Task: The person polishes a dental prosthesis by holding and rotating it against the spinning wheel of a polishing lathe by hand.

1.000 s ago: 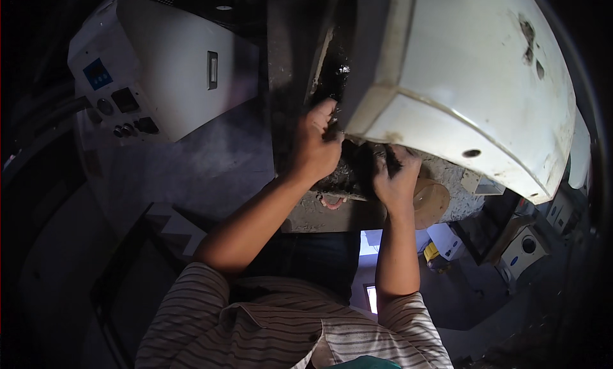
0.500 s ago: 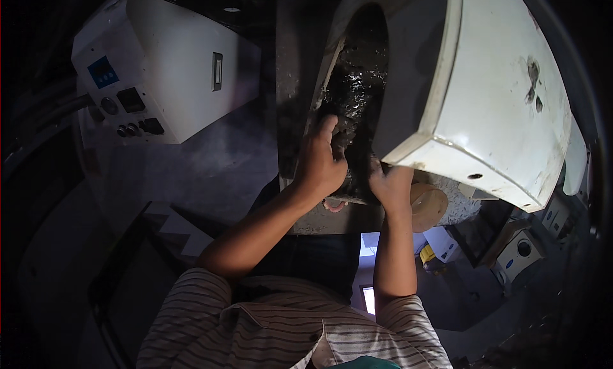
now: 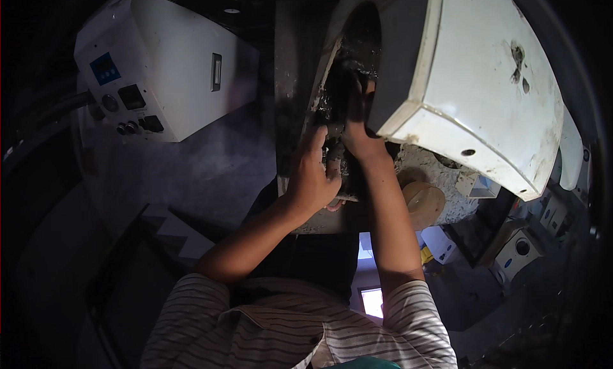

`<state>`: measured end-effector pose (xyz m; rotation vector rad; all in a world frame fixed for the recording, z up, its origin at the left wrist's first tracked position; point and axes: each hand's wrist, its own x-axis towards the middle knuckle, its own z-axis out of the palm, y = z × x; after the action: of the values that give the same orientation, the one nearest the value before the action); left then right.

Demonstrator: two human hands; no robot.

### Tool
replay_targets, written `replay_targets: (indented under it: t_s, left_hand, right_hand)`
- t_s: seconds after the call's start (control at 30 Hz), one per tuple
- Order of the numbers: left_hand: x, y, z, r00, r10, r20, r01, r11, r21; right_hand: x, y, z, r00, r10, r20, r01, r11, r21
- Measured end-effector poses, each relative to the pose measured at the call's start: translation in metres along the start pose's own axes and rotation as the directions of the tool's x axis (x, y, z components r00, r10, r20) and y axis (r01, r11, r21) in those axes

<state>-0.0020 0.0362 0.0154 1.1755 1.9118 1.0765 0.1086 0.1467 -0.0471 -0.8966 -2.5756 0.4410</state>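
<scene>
head view: dark mud (image 3: 329, 93) lies beside left fingers (image 3: 319, 141), spread, and right fingers (image 3: 356, 108), grip unclear.

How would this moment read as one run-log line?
left hand: at dark wet material | right hand: farther forward, partly blurred | grasp: unclear, both | right side: white curved housing

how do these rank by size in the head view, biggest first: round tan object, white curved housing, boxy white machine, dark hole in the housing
1. White curved housing
2. Boxy white machine
3. Round tan object
4. Dark hole
</scene>
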Motion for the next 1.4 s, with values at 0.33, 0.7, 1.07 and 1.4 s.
replay_targets:
  t_s: [0.33, 0.7, 1.07, 1.4]
  left_hand:
    - [-0.001, -0.001, -0.004, 0.999, -0.011, -0.034, 0.010, 0.999, -0.033]
    - [0.025, 0.020, -0.019, 0.891, 0.201, 0.407, -0.303, 0.931, 0.202]
    - [0.009, 0.013, 0.001, 0.970, 0.105, 0.218, -0.144, 0.974, 0.172]
    - [0.013, 0.020, -0.006, 0.928, -0.219, 0.302, 0.302, 0.916, -0.263]
  right_hand:
    - [-0.008, -0.056, -0.046, 0.900, 0.382, 0.209, -0.400, 0.915, 0.050]
    - [-0.039, -0.029, -0.101, 0.739, 0.459, 0.493, -0.672, 0.537, 0.510]
    - [-0.044, -0.052, -0.083, 0.572, 0.751, 0.328, -0.771, 0.358, 0.527]
    - [-0.039, -0.047, -0.086, 0.724, 0.650, 0.233, -0.672, 0.586, 0.453]
